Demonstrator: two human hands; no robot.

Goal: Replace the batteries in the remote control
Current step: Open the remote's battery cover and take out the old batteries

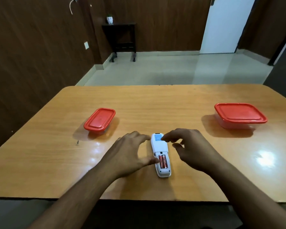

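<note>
Both bare forearms come in from the near table edge. Left hand (130, 152) w/ fingers spread in a loose C, gripping nothing: thumb tip touches the remote's left side right by the battery bay, index tip at the upper left edge. Right hand (190, 146) also loosely spread and empty; index tip rests on or just over the pale blue label near the remote's far end, other fingers curled above the table to the right, can't tell if they touch it.

Remote control (160, 155): white smooth plastic, long rounded body, lying back-side up btwn the two hands, long axis running away from the camera, near the table's front centre. Battery cover is off; bay open in the lower half w/ two batteries (163, 161) side by side, cylindrical, glossy red-orange w/ dark ends.

Table (155, 103): glossy orange-brown wood-grain laminate, rounded corners, bright light glare on the right side.

Left container (99, 120): small rectangular clear tub w/ red lid, rounded corners, well apart from the remote to the far left. Right container (240, 115): bigger, same clear plastic + red lid, well apart on the far right. Nothing sits btwn hands and remote.

Beyond: pale tiled floor, dark wood-panel walls, a dark side stand (120, 37) w/ a small white pot (109, 19), white door (226, 25).
</note>
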